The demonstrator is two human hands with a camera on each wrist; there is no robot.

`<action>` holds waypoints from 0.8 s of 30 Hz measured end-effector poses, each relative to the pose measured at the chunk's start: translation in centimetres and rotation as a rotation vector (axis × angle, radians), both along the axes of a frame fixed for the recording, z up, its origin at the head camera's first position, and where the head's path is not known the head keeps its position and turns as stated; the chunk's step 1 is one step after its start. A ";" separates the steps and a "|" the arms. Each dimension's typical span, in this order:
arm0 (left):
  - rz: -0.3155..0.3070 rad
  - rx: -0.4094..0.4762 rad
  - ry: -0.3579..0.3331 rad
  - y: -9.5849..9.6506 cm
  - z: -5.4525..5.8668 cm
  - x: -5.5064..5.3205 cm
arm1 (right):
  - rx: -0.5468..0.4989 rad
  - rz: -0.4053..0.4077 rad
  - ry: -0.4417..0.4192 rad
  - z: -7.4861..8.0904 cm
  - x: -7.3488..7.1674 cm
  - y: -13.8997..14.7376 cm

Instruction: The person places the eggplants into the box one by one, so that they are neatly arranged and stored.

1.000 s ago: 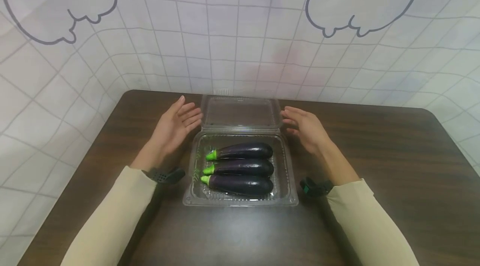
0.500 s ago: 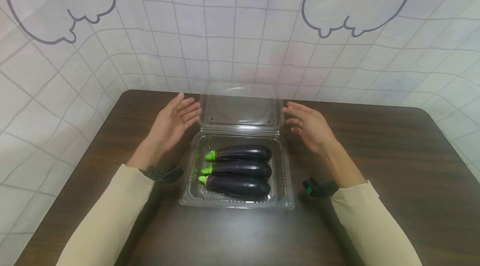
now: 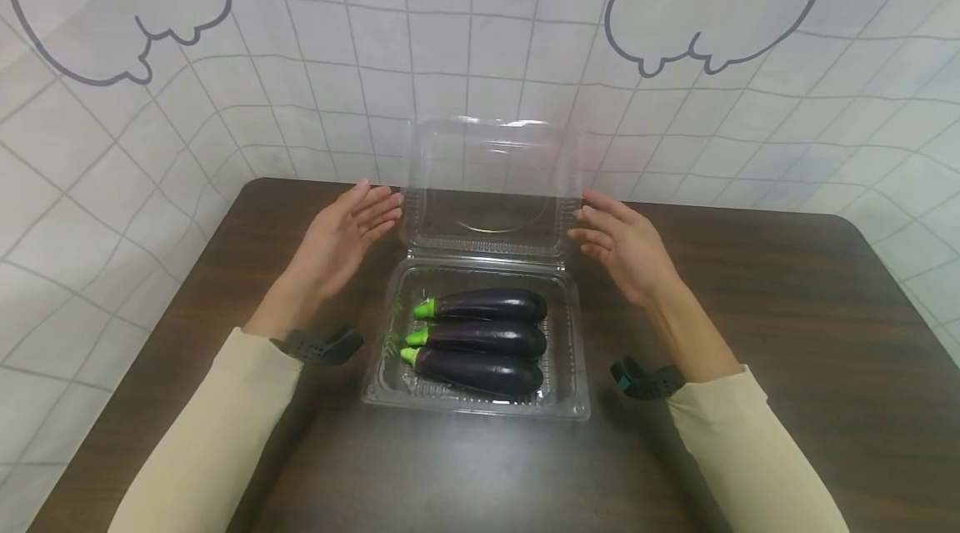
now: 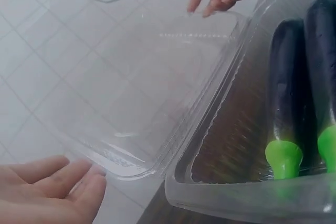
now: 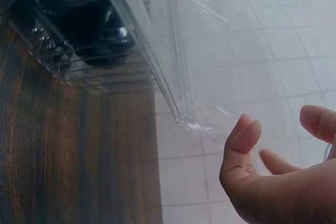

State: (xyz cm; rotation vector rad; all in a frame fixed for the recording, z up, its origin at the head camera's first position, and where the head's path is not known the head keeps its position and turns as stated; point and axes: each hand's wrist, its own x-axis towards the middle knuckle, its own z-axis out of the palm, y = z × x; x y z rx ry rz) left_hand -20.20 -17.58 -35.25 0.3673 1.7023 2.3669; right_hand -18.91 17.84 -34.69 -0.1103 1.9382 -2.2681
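A clear plastic clamshell container point(image 3: 375, 395) lies on the table with three dark purple eggplants point(image 3: 480, 339) side by side in its base, green stem ends to the left. Its hinged lid point(image 3: 491, 183) stands tilted up at the back. My left hand point(image 3: 337, 237) has its fingers extended, fingertips right at the lid's left edge; the left wrist view shows these fingers point(image 4: 68, 182) beside the lid's corner. On the other side, my right hand point(image 3: 622, 245) has fingertips at the lid's right edge, with fingers point(image 5: 244, 140) slightly bent in the right wrist view.
A dark wooden table point(image 3: 750, 308) carries the container. Behind and beside it hangs a white gridded cloth point(image 3: 510, 32) with cartoon outlines, close to the table's back edge. Each wrist wears a dark strap point(image 3: 318, 347).
The lid has swung upward from lying back, its free edge rising in front of the cloth. Both hands have moved slightly up along with its sides. The eggplants remain in the base.
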 end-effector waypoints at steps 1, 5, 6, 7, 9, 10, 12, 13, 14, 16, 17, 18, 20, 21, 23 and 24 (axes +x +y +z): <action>-0.003 -0.004 0.002 0.0 0.1 0.1 | 0.006 -0.002 0.016 0.0 0.1 0.0; -0.011 -0.012 0.011 -0.2 0.6 0.6 | 0.036 0.002 0.086 0.3 0.6 0.2; -0.010 -0.010 0.013 -0.2 0.8 0.7 | 0.044 0.003 0.104 0.4 0.8 0.2; -0.010 -0.010 0.017 -0.2 0.9 0.9 | 0.053 0.005 0.123 0.4 1.0 0.2; -0.007 -0.003 0.023 -0.2 1.2 1.2 | 0.082 -0.003 0.157 0.6 1.3 0.0; -0.007 -0.001 0.026 -0.2 1.3 1.4 | 0.095 -0.007 0.175 0.6 1.5 -0.1; -0.005 0.003 0.033 -0.2 1.5 1.6 | 0.118 -0.015 0.209 0.7 1.8 -0.2; -0.007 0.001 0.037 -0.3 1.6 1.8 | 0.129 -0.019 0.224 0.8 2.0 -0.3; -0.005 0.001 0.040 -0.3 1.6 1.9 | 0.139 -0.023 0.238 0.8 2.1 -0.4; -0.009 -0.011 0.053 -0.4 1.7 2.2 | 0.142 -0.026 0.263 0.8 2.5 -0.4; -0.011 -0.021 0.062 -0.5 1.7 2.4 | 0.139 -0.027 0.271 0.8 2.7 -0.5; -0.015 -0.031 0.071 -0.5 1.6 2.6 | 0.141 -0.027 0.279 0.7 3.0 -0.5; -0.022 -0.035 0.084 -0.6 1.5 2.9 | 0.137 -0.026 0.292 0.7 3.5 -0.5; -0.027 -0.036 0.092 -0.6 1.4 3.0 | 0.131 -0.023 0.296 0.6 3.8 -0.4; -0.036 -0.031 0.106 -0.6 1.2 3.3 | 0.131 -0.015 0.303 0.5 4.2 -0.3; -0.041 -0.026 0.112 -0.6 1.1 3.4 | 0.139 -0.009 0.307 0.5 4.5 -0.3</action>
